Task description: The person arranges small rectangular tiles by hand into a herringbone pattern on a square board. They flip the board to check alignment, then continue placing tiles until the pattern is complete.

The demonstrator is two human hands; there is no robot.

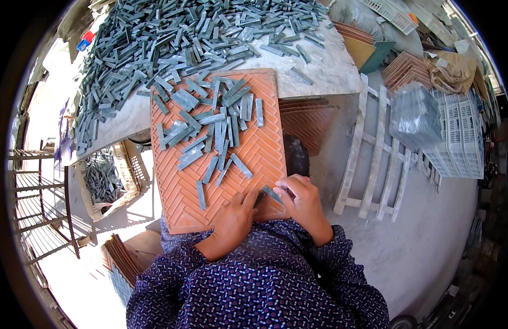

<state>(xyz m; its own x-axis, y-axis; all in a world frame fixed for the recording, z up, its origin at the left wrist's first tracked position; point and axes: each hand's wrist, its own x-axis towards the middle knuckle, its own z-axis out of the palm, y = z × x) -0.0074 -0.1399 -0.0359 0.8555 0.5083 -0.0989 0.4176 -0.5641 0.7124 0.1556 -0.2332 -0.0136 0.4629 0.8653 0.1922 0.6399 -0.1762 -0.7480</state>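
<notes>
An orange board (171, 214) with raised herringbone ridges tilts from the table's edge down to my lap. Many loose grey-green stone tile strips (201, 194) lie on its upper and middle part. At the board's near edge, my left hand (235, 220) closes its fingers on a dark tile strip (259, 198), partly hidden by them. My right hand (302, 202) is just beside it, fingers curled together in a pinch at the end of another strip (272, 194) over the board's lower right corner. How firmly each strip is gripped is hard to see.
Beyond the board, a large heap of tile strips (155, 41) covers a pale table (333, 71). A crate (134, 192) of strips stands lower left, near a metal rack (40, 211). To the right are a wooden pallet frame (369, 153), white plastic crates (457, 134) and stacked orange boards (405, 71).
</notes>
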